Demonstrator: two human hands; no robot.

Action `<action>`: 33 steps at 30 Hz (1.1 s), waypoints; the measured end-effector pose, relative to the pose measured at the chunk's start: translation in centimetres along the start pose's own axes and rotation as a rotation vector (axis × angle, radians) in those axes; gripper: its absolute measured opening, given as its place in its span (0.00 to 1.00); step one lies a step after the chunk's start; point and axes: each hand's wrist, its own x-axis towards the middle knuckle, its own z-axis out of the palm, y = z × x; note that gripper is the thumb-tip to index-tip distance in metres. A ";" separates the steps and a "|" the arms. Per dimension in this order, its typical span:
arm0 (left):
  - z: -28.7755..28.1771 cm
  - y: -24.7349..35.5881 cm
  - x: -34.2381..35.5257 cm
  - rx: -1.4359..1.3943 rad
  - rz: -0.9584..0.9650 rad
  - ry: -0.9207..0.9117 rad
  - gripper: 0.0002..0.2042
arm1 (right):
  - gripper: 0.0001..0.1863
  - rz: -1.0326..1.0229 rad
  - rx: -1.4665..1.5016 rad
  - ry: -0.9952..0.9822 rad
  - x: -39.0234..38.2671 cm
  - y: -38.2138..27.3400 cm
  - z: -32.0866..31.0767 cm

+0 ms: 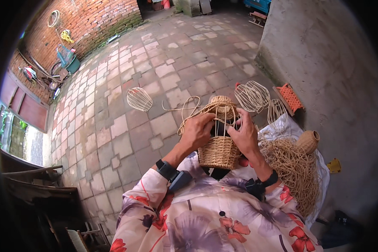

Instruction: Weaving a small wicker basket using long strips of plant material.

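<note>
In front of my lap is a partly woven straw basket, tan and closely woven at its near end, with bare ribs showing above that. Beyond the ribs is another woven band with a rounded end; whether it is the same piece I cannot tell. My left hand is closed at the left side, fingers pinched on a twisted straw cord that loops out to the left. My right hand grips the right side, thumb and fingers around the ribs. Fingertips of both hands are partly hidden.
At my right, a heap of straw cord lies on a white sack with a small woven pot. Bare rib frames stand ahead right, another frame ahead left. An orange latticed object leans by the grey wall.
</note>
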 end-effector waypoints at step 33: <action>-3.9 -3.1 -4.1 0.270 -0.226 -0.011 0.06 | 0.28 0.018 0.080 0.064 -0.3 2.8 0.6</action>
